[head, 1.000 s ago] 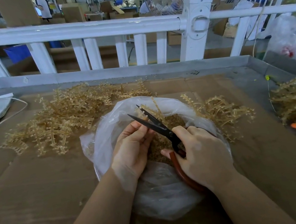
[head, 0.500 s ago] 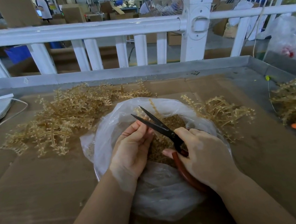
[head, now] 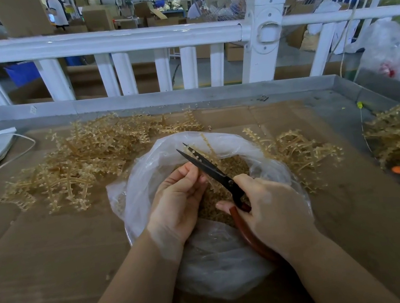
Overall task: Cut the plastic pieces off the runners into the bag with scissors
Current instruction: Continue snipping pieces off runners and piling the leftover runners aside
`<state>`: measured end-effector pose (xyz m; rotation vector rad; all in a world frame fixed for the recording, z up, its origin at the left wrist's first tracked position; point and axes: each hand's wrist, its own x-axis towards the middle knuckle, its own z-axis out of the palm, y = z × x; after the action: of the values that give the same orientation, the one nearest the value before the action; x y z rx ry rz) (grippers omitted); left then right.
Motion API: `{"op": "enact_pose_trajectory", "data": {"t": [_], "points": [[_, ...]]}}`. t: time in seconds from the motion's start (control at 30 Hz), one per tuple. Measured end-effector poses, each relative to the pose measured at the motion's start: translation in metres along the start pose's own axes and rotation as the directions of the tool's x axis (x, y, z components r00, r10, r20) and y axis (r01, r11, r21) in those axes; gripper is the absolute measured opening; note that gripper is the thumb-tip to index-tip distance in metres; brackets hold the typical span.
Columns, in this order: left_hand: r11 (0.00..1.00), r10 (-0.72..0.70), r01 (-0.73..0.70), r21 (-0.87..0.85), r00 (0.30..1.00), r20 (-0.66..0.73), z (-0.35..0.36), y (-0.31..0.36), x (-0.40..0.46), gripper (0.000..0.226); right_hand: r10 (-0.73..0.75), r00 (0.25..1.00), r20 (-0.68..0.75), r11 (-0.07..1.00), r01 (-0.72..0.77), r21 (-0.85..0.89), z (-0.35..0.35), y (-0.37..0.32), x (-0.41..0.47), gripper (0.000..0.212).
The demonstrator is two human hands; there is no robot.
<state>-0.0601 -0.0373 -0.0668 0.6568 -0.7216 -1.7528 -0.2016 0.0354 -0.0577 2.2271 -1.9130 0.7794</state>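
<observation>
**Blades close to the fingertips over the open bag**

Risk here sits mostly at the left hand (head: 176, 206). Its fingers (head: 189, 172) are pressed together in a pinch on a thin runner (head: 207, 150) that stands up past the fingertips, over the mouth of the bag (head: 145, 175). The scissors (head: 209, 168) are gripped in the right hand (head: 272, 210), whose fingers are curled around the red handle loops. The blades are slightly apart near the tips and pass just beside the left fingertips, touching or nearly touching them; which one cannot be told from this angle.

Judging from that, a cut made this low on the runner could nick a fingertip, since blade and skin share almost the same spot. Sliding the pinch further from the blade would reduce that.

A second hazard is scatter. Loose plastic pieces (head: 232, 169) already lie in the bag below both hands, but the runner top reaches toward the far rim beyond the fingertips. Pieces snipped there could spring over the edge onto the cardboard (head: 53, 251), among the runner pile (head: 79, 166) out past the left hand's knuckles.

Lastly, the blade tips point toward the thin bag wall beyond the fingers; a deep stroke may puncture it.
</observation>
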Motion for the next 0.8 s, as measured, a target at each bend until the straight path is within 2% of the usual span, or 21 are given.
{"op": "enact_pose_trajectory", "data": {"t": [0.47, 0.67, 0.8], "points": [[1.000, 0.027, -0.027, 0.013, 1.000, 0.007, -0.0005, -0.0009, -0.0003, 0.016, -0.002, 1.000, -0.004, 1.000, 0.002, 0.027, 0.0024, 0.0001, 0.0009, 0.039], [0.999, 0.055, -0.054, 0.004, 0.997, -0.052, 0.0010, -0.0008, 0.0002, 0.006, 0.011, 1.000, -0.013, 1.000, -0.011, 0.027, 0.0031, 0.0004, -0.0004, 0.041], [0.996, 0.088, -0.088, 0.018, 0.996, -0.011, 0.0016, -0.0008, -0.0014, 0.009, 0.010, 1.000, -0.005, 1.000, -0.010, 0.022, 0.0038, 0.0010, -0.0011, 0.044]]}}
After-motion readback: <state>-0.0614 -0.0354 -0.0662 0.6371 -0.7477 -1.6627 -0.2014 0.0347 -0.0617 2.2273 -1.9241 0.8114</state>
